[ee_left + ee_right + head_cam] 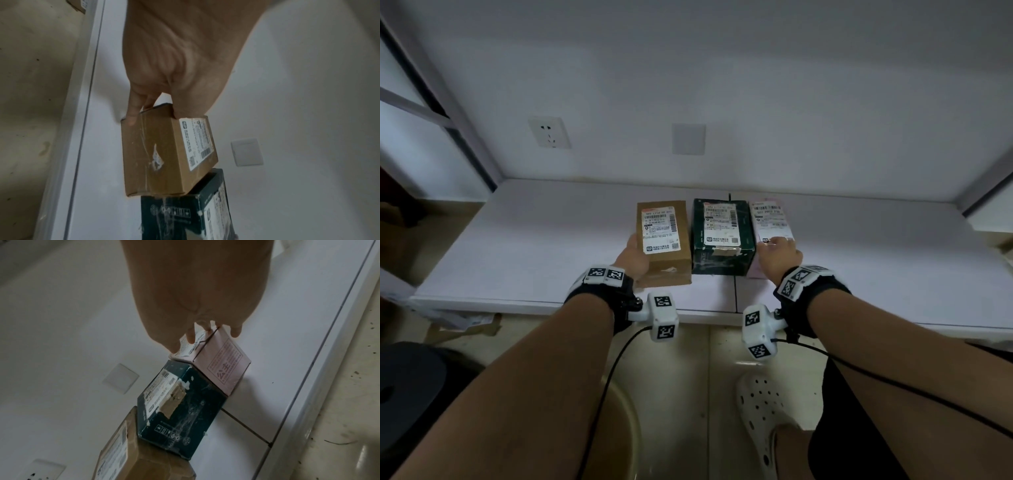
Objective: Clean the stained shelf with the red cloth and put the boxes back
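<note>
Three boxes stand side by side on the white shelf (544, 240): a brown cardboard box (663, 240) on the left, a dark green box (722, 236) in the middle, a pink box (772, 221) on the right. My left hand (635, 255) grips the near left end of the brown box (164, 154), fingers on its side and thumb on top. My right hand (779, 255) holds the near end of the pink box (224, 368), its fingers (236, 332) curled over the edge. The dark green box (180, 410) touches both neighbours. No red cloth is in view.
Behind the boxes the wall carries a socket (549, 132) and a blank plate (688, 138). A dark frame post (441, 102) rises at the shelf's left end. Below the shelf edge are a white clog (763, 411), a beige basin (626, 428) and a dark stool (407, 394).
</note>
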